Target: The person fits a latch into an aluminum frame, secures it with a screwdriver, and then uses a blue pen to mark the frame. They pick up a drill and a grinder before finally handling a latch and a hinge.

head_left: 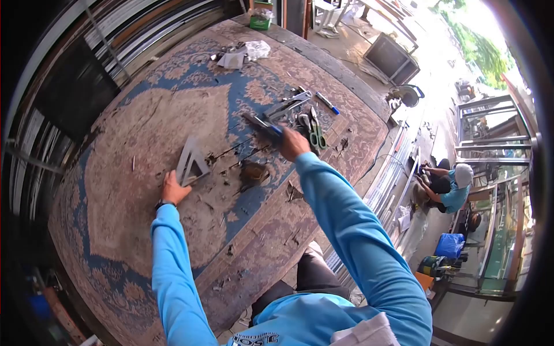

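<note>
My left hand (pixel 175 188) is closed at the lower corner of a metal triangle square (pixel 192 163) on the patterned carpet. My right hand (pixel 294 144) is wrapped round a blue-handled tool (pixel 268 128), blurred by motion; I cannot tell its exact kind. Beside that hand lie green-handled snips (pixel 315 131) and a silver hand tool (pixel 291 104) with long handles. A blue-and-white marker (pixel 327 102) rests just beyond them. Between my hands sits a small dark brown object (pixel 254 173), with thin dark strips near it.
The carpet (pixel 144 115) covers a large work table. At its far side are a crumpled plastic bag (pixel 257 49) and a green box (pixel 261 21). A person (pixel 453 187) in a pale cap crouches at right, near long metal profiles (pixel 378 184) and a cut-off saw (pixel 408 95).
</note>
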### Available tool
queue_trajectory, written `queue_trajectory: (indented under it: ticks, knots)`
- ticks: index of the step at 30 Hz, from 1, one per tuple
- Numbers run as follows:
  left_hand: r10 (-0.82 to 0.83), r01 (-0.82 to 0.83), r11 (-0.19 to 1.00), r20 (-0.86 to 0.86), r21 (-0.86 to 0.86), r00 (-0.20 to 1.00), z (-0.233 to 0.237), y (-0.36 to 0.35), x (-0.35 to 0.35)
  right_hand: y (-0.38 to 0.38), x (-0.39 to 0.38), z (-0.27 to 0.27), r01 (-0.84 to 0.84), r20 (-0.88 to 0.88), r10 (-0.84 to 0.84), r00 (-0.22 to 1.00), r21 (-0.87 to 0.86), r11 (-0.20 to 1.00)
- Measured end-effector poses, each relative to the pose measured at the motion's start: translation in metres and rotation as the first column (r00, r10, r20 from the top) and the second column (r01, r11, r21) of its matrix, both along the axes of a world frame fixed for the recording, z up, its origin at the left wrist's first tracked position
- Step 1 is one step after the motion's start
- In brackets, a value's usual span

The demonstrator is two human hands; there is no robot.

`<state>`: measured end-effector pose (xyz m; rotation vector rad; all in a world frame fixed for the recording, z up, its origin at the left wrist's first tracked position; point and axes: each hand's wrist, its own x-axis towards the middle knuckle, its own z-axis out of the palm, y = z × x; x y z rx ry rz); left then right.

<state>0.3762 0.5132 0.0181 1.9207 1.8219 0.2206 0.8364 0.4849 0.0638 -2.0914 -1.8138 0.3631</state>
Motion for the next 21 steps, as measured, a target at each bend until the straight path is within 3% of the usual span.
queue_trajectory:
  ticks: [1,3,5,6,7,8,9,10,11,12,13,15,17,19,21]
  knots:
    - [0.01,-0.011,0.997,-0.016,-0.076,1.0,0.008,0.004,0.005,0.021,-0.004,-0.009,0.0,0.001,0.0,1.0,0.026,1.0]
    - [-0.003,0.02,0.995,-0.175,0.098,0.984,-0.025,0.009,-0.003,0.057,-0.015,-0.012,0.028,0.015,-0.026,1.0,-0.169,0.985]
    - [0.034,-0.018,0.982,-0.082,0.187,0.996,-0.007,-0.006,0.014,0.09,-0.016,-0.054,-0.044,0.367,0.07,0.927,-0.078,0.996]
    - [0.012,0.0,0.983,-0.065,0.184,0.998,-0.01,-0.006,0.014,0.114,-0.012,-0.092,-0.069,0.46,0.088,0.884,-0.058,0.996]
    - [0.039,-0.005,0.942,-0.094,0.336,0.995,-0.036,-0.01,0.006,0.127,-0.006,-0.103,-0.08,0.366,0.139,0.92,-0.173,0.982]
    - [0.032,-0.002,0.929,-0.074,0.37,0.997,-0.054,-0.009,-0.002,0.136,0.002,-0.109,-0.13,0.278,0.186,0.942,-0.207,0.97]
    - [0.057,-0.027,0.936,-0.075,0.351,0.996,-0.063,-0.011,-0.008,0.142,0.017,-0.128,-0.255,0.237,0.25,0.939,-0.011,0.967]
    - [0.116,-0.097,0.978,-0.098,0.182,0.988,-0.056,-0.011,-0.005,0.135,0.02,-0.105,-0.227,0.11,0.234,0.966,-0.078,0.971]
    - [0.189,-0.141,0.957,-0.174,0.254,0.967,-0.079,-0.011,-0.014,0.132,0.026,-0.099,-0.239,0.054,0.244,0.968,-0.077,0.968]
    - [0.229,-0.206,0.97,-0.19,0.131,0.955,-0.068,-0.008,-0.004,0.117,0.046,-0.038,-0.34,-0.094,0.327,0.94,-0.284,0.896]
    - [0.271,-0.277,0.961,-0.213,0.001,0.939,-0.057,-0.012,0.002,0.105,0.056,-0.024,-0.297,-0.214,0.248,0.945,-0.244,0.923]
    - [0.36,-0.375,0.926,-0.209,-0.036,0.909,-0.053,-0.012,0.016,0.09,0.089,-0.016,-0.279,-0.389,0.176,0.904,-0.226,0.933]
    - [0.46,-0.478,0.877,-0.2,-0.052,0.865,-0.053,-0.01,0.025,0.065,0.128,0.011,-0.065,-0.393,-0.017,0.919,-0.194,0.979]
    - [0.572,-0.584,0.811,-0.164,-0.037,0.804,-0.052,-0.009,0.04,0.057,0.171,0.006,0.094,-0.25,-0.141,0.958,-0.193,0.977]
    - [0.547,-0.544,0.836,-0.188,0.072,0.815,-0.065,0.005,0.05,0.058,0.2,-0.016,0.179,-0.195,-0.23,0.954,-0.245,0.953]
